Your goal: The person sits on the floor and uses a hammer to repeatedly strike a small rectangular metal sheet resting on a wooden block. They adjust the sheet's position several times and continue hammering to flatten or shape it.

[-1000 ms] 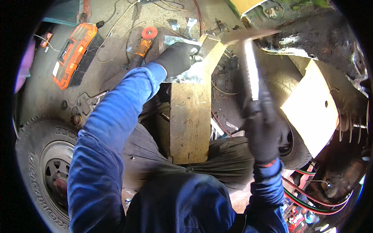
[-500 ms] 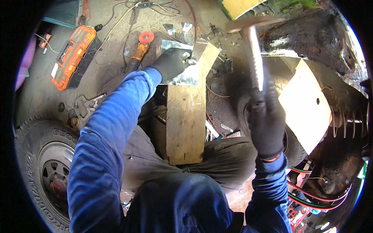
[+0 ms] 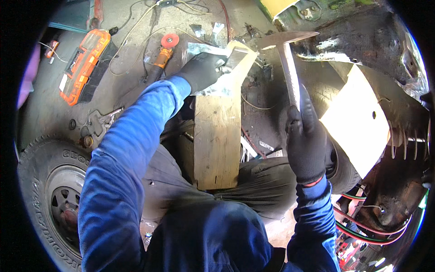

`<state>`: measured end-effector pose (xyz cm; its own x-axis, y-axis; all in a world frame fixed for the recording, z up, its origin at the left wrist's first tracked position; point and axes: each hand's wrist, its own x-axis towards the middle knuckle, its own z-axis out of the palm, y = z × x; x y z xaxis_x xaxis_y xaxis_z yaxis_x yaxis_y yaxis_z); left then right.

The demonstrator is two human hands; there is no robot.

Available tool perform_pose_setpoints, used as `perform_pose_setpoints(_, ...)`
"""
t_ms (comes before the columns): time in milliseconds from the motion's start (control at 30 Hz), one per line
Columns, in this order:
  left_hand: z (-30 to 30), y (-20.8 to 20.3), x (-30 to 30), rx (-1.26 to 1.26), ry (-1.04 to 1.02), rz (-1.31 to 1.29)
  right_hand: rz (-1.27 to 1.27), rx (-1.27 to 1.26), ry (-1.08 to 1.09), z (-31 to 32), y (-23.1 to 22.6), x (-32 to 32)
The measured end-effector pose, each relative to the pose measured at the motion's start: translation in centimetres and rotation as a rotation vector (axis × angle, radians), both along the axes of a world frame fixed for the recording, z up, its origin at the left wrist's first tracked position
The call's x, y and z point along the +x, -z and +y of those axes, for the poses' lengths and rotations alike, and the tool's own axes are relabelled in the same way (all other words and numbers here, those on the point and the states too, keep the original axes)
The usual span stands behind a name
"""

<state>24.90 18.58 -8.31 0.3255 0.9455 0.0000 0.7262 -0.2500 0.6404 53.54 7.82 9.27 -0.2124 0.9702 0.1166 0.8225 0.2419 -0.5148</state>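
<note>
My right hand [image 3: 306, 147], in a dark glove, is closed around the handle of a metal hammer [image 3: 289, 75]. The hammer's long, pointed head is raised to the right of a wooden plank [image 3: 216, 145] between my legs. A thin, shiny piece of sheet metal [image 3: 217, 87] lies over the plank's far end. My left hand [image 3: 204, 71], also gloved, is closed on the sheet metal, its thumb and fingers pinching near the right side. The glove hides part of the sheet and the exact grip.
An angle grinder [image 3: 164, 55] with a red disc and an orange toolbox [image 3: 87, 65] lie on the floor at left. A tyre [image 3: 45, 195] is at lower left. Vehicle bodywork and a pale panel [image 3: 358, 122] stand at right. Cables [image 3: 129, 50] cross the floor.
The hammer has come slightly down and left and is less blurred. My left hand has barely moved, while the sheet metal has shifted a little, its far edge now higher in view.
</note>
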Motion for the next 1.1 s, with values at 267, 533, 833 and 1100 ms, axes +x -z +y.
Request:
perform_pose_setpoints(267,0.1,0.9,0.2,-0.130,-0.150,-0.120,0.511,0.125,0.196,-0.4,-7.6,-2.9)
perform_pose_setpoints(533,0.6,0.0,0.3,-0.161,-0.097,-0.123,0.528,0.041,0.142,-1.0,-3.4,-2.4)
perform_pose_setpoints(833,1.0,2.8,-1.0,-0.164,-0.181,-0.353,0.448,-0.123,0.210,-1.9,-0.5,-0.5)
perform_pose_setpoints(1100,1.3,2.0,-0.5,-0.159,-0.165,-0.272,0.363,-0.198,0.211,-2.2,-0.1,0.1)
